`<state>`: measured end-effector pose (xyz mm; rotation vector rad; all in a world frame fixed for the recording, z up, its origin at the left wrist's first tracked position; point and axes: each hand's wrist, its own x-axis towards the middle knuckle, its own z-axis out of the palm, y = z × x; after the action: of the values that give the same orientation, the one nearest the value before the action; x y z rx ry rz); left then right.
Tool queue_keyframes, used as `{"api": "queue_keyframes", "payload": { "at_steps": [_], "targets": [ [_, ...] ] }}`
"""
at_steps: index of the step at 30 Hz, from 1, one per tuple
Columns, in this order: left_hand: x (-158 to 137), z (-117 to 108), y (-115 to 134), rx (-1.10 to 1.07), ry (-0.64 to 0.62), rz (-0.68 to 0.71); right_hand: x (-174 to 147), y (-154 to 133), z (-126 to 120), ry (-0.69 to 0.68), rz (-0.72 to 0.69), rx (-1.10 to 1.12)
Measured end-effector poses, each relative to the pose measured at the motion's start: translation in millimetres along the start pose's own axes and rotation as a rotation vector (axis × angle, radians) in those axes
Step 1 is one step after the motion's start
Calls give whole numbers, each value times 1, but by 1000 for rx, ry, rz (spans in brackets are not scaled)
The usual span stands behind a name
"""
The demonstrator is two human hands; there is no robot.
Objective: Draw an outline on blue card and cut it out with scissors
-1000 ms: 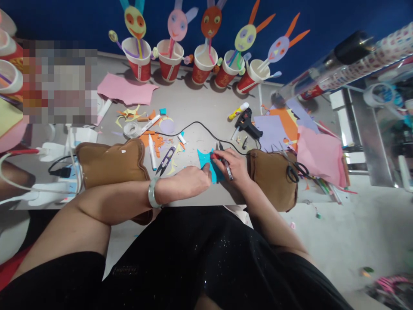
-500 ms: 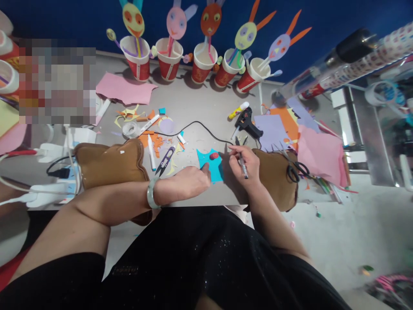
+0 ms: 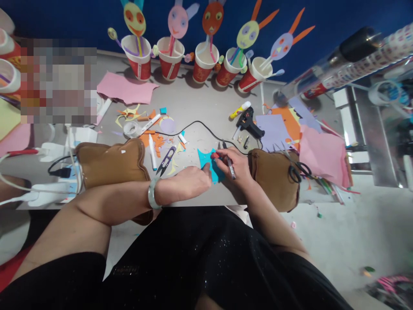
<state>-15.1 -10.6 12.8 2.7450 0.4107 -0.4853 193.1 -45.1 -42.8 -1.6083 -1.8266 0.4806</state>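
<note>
A small piece of blue paper point(image 3: 204, 158) with a ragged, curved edge lies on the table before me. My left hand point(image 3: 190, 181) rests at its lower left, an extended finger pressing the paper down and the other fingers curled. In my right hand point(image 3: 237, 165) a pen point(image 3: 231, 167) is held, sloping between the fingers. The thumb and fingertips of that same hand meet a small red oval piece point(image 3: 214, 155) on the paper, partly covering it. Left of my hands lie thread snips point(image 3: 166, 161) and a white marker point(image 3: 152, 153).
Red paper cups point(image 3: 169, 64) with paper rabbit heads stand along the back. A black glue gun point(image 3: 251, 123) lies right, its cord crossing the table. Brown cushions point(image 3: 111, 161) flank my arms. Scissors point(image 3: 298, 170), pink paper point(image 3: 322, 150) and orange scraps point(image 3: 155, 142) lie around.
My right hand has moved left, from beside the blue paper onto it, with the pen still held. Its fingertips now touch the red piece. My left hand has stayed in place.
</note>
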Motion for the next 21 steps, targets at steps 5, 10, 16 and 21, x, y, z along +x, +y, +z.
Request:
{"api": "queue_keyframes", "payload": {
  "at_steps": [5,10,16,21],
  "targets": [
    [2,0,0,-20,-15,2,1,2,0,23,28,-4],
    [3,1,1,-50,-12,-8,3,5,1,26,50,-2],
    [2,3,1,-37,8,-8,4,4,4,25,36,-4],
    [1,0,2,5,5,8,4,0,3,25,25,-13]
  ]
}}
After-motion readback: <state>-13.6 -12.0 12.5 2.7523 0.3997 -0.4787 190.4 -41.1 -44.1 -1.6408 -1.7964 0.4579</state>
